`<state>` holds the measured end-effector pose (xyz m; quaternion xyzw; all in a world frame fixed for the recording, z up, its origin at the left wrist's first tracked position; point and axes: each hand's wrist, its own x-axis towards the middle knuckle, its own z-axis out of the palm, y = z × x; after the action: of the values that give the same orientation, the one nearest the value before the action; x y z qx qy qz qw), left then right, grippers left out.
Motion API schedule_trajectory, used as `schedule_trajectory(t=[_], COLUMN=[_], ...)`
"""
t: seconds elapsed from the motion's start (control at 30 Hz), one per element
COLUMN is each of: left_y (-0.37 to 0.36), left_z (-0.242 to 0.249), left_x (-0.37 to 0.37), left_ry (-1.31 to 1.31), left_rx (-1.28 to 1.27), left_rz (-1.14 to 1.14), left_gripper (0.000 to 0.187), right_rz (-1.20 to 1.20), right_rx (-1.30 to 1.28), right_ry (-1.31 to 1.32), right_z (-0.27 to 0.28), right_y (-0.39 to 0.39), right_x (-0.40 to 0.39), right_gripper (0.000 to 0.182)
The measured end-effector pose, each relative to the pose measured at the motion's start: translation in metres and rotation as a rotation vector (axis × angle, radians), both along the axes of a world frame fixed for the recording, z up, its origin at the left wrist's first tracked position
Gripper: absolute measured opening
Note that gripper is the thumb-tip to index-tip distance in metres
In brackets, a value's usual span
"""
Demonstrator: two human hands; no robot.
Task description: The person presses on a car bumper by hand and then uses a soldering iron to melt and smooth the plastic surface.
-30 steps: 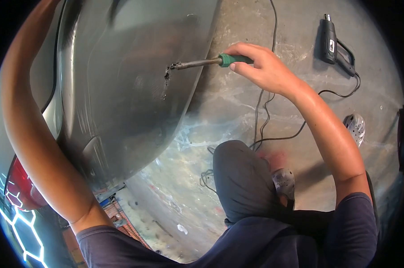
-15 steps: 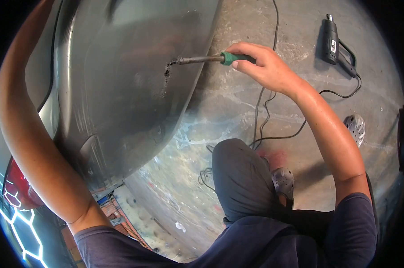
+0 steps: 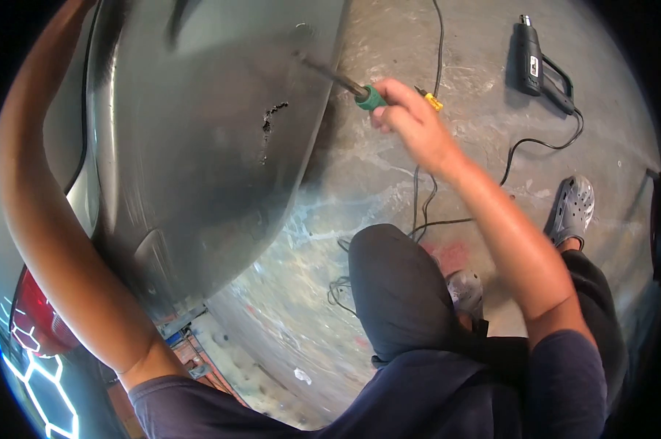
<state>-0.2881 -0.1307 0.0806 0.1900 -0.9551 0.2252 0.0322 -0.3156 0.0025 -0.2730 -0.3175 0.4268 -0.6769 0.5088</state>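
Note:
My right hand point(image 3: 417, 128) is closed round the green grip of a soldering iron point(image 3: 338, 78). The iron's brown metal barrel points up and left, its dark tip in front of the grey car bumper point(image 3: 191, 154). Below that tip, a jagged black melted crack point(image 3: 267, 126) runs down the bumper's surface. Tip and crack are apart. My left arm point(image 3: 45, 205) reaches up along the left side of the car; its hand lies beyond the top edge, out of sight.
A black heat gun point(image 3: 529, 62) lies on the concrete floor, its cable point(image 3: 517, 154) curving downward. Behind my right hand is a small yellow piece point(image 3: 431, 101). More black cords point(image 3: 418, 197) cross the floor near my knee point(image 3: 389, 285). A red tail light point(image 3: 38, 307) shows at left.
The soldering iron has lifted off the crack and its tip has swung upward, uncovering the crack's upper end. My right hand has turned with it. The yellow piece has come into view.

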Motion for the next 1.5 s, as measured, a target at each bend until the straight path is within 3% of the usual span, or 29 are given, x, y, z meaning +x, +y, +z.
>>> schedule_trajectory(t=[0.13, 0.2, 0.3, 0.5, 0.97, 1.17, 1.5], left_y=[0.004, 0.007, 0.011, 0.008, 0.018, 0.015, 0.004], left_z=[0.003, 0.002, 0.0, -0.005, 0.004, -0.004, -0.005], left_x=[0.002, 0.002, 0.001, -0.009, -0.018, -0.019, -0.01], left_ry=[-0.001, -0.003, -0.009, -0.041, -0.113, 0.049, -0.035], left_rx=[-0.002, -0.003, -0.01, 0.005, -0.084, 0.059, -0.106], left_rz=[-0.017, -0.025, -0.031, 0.0, 0.058, 0.12, -0.036], left_gripper=[0.049, 0.05, 0.05, 0.051, 0.046, 0.047, 0.049], right_rz=[-0.196, -0.161, 0.079, 0.13, 0.073, -0.031, -0.054], right_rx=[0.17, 0.27, 0.265, 0.266, 0.208, 0.209, 0.243], right_ry=[-0.628, -0.754, -0.633, -0.672, -0.474, -0.467, -0.327], right_z=[0.051, 0.076, 0.079, 0.082, 0.086, 0.084, 0.085], right_y=[0.032, 0.051, 0.069, 0.061, 0.059, 0.061, 0.062], right_x=[0.081, 0.11, 0.126, 0.114, 0.125, 0.132, 0.123], right_gripper=[0.022, 0.021, 0.025, 0.023, 0.028, 0.027, 0.026])
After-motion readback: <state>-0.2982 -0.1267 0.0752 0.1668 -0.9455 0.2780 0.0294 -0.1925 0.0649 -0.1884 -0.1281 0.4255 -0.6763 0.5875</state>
